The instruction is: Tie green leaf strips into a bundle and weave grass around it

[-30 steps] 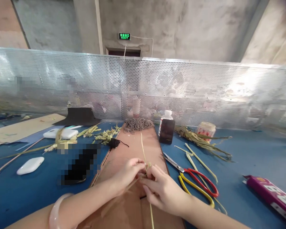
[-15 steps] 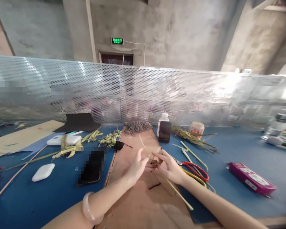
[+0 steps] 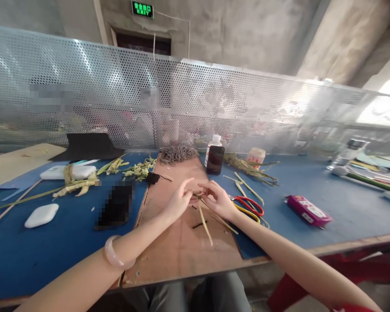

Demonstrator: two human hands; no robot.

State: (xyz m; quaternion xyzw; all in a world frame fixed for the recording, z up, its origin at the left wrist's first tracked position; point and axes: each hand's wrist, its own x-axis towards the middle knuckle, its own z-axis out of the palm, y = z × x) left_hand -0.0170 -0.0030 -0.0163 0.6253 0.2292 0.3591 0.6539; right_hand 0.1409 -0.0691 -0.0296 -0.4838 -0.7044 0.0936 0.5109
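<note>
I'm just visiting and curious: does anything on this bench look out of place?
A dried leaf strip lies across the long white case at left, like litter on a personal item. Nothing looks spilled or broken.

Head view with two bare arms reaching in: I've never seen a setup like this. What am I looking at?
There is no robot here. These are a person's own hands, and every picture comes from one camera worn on the head, looking forward and down. The left hand and right hand meet over a brown board, holding pale strips between their fingers. Around them on the blue surface lie red-and-yellow-handled scissors, a purple packet and a white case. Grey cord sits at the board's far end.
</note>
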